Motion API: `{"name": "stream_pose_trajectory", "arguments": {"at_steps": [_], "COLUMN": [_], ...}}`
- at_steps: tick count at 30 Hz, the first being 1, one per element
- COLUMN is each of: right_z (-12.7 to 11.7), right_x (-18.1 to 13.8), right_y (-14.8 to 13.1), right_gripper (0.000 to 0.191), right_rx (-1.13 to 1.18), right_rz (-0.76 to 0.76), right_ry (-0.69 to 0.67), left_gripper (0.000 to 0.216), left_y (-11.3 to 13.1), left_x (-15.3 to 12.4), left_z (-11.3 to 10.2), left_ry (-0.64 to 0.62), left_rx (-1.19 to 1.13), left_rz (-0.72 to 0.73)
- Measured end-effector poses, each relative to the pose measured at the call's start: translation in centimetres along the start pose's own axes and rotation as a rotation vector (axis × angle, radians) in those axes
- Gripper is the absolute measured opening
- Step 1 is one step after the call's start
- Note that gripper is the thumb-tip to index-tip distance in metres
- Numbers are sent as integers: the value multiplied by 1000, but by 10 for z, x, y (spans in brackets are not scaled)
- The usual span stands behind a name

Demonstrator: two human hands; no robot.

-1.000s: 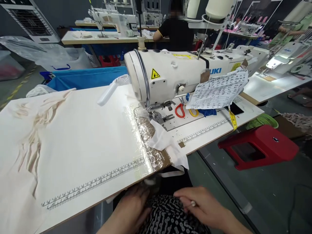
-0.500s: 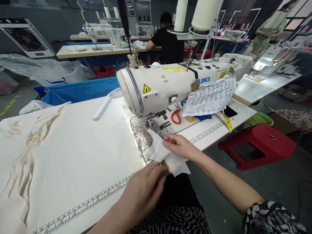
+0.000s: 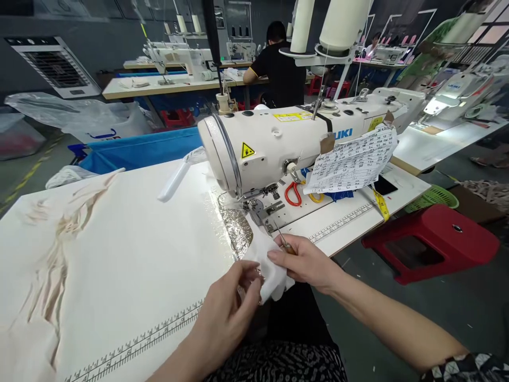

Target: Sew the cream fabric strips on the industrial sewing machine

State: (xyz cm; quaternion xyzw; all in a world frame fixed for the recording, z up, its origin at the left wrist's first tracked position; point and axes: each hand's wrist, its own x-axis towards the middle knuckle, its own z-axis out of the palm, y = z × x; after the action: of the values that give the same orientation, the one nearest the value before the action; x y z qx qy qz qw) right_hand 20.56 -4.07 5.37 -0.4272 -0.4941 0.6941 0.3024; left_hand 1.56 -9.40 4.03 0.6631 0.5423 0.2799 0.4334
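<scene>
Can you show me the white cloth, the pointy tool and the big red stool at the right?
Cloth (image 3: 272,278): head view, on its white folds between the hands.
Pointy tool (image 3: 289,248): head view, on its handle.
Stool (image 3: 442,223): head view, on its seat.

A garment-sewing workshop — an industrial sewing machine stands on a worktop printed with ruler marks, thread cones above it. Behind that machine are more sewing machines and a seated co-worker in black — pale cloth to its left, white fabric in front.
</scene>
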Motion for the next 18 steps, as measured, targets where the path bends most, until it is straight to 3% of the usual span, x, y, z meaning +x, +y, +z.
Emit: {"name": "stream_pose_trajectory", "arguments": {"at_steps": [3,6,9,12,15,18], "right_z": [8,12,11,5,-5,-14], "right_x": [-6,-12,-21,-30,-36,-34], "right_y": [6,13,17,16,11,7], "right_gripper": [41,41,39,35,35,28], "right_rx": [55,75,62,-173,-552,-631], "right_rz": [-25,-44,-52,-144,-263,-211], "right_ry": [-1,-9,0,63,135,161], "left_gripper": [46,49,47,48,47,44], "left_y": [4,6,7,5,1,0], "left_x": [-7,-6,-4,-6,-11,-16], "left_z": [8,24,37,41,39,36], "left_ry": [-80,-67,-98,-161,-81,8], "left_rx": [-600,-992,-1015,-942,-846,-765], "left_rz": [-290,-372,-386,-390,-347,-314]}}
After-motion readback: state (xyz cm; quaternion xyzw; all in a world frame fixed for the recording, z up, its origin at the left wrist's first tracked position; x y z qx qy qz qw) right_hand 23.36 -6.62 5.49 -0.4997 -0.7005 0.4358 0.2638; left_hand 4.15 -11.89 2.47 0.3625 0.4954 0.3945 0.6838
